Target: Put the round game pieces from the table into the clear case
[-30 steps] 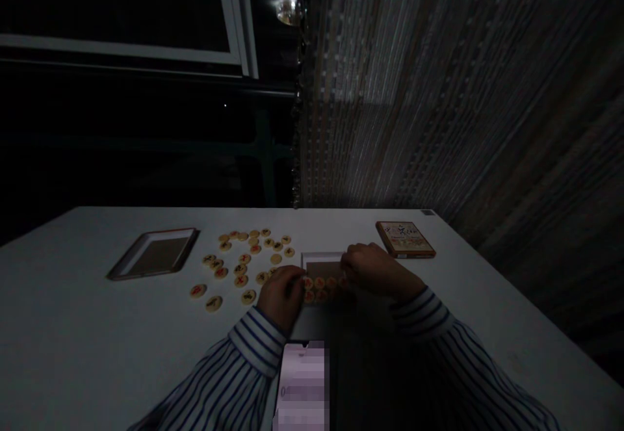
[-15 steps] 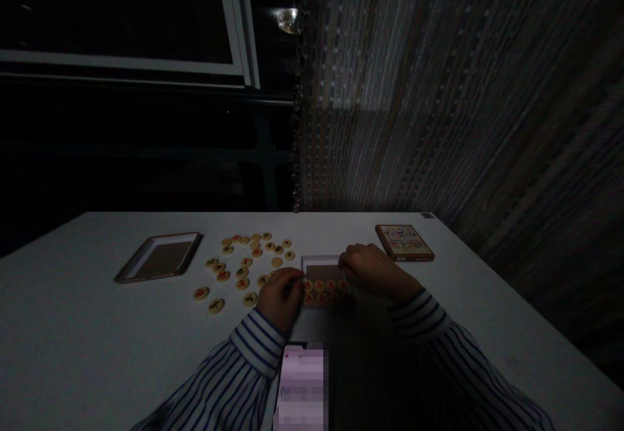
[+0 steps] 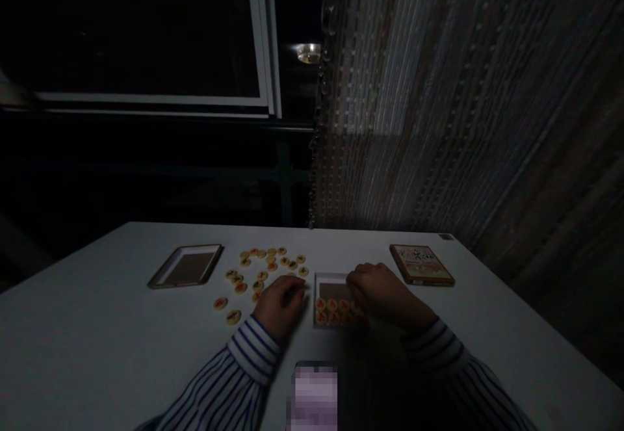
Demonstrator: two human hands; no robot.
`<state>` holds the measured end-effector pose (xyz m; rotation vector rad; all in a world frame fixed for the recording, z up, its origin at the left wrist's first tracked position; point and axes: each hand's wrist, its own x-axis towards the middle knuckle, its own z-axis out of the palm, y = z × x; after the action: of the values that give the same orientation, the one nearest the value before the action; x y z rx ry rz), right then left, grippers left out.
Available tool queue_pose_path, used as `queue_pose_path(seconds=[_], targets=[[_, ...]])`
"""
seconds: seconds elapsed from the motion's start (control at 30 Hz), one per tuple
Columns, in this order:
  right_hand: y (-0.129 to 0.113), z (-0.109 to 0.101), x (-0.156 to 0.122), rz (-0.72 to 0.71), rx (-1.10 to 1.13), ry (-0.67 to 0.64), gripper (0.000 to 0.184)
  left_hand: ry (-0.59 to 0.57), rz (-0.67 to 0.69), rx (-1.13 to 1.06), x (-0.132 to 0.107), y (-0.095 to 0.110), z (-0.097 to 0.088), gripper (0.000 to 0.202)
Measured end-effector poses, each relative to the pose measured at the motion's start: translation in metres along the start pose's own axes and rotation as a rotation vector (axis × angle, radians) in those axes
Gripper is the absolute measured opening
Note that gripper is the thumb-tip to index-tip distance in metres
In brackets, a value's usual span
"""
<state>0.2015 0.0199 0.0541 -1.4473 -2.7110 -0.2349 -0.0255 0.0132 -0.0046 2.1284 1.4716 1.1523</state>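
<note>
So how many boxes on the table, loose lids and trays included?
3: open tray at left; open box with game pieces between left hand and right hand; printed box at right. No others show.

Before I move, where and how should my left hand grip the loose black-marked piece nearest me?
Probably grip the black-marked piece by its rim, from above and the right: it lies flat on the table, round and apart from others, with your left hand to its right.
</note>
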Motion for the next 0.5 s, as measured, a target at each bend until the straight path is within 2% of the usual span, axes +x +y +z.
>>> queue_pose_path(seconds=[0.3, 0.5], targets=[[-0.016, 0.004, 0.014, 0.044, 0.189, 0.042, 0.027, 0.081, -0.126, 0.099, 0.018, -0.054, -0.059, 0.026], [-0.040, -0.012, 0.053, -0.006, 0.223, -0.011, 0.028, 0.188, -0.150, 0.179, 0.018, -0.092, -0.082, 0.026]])
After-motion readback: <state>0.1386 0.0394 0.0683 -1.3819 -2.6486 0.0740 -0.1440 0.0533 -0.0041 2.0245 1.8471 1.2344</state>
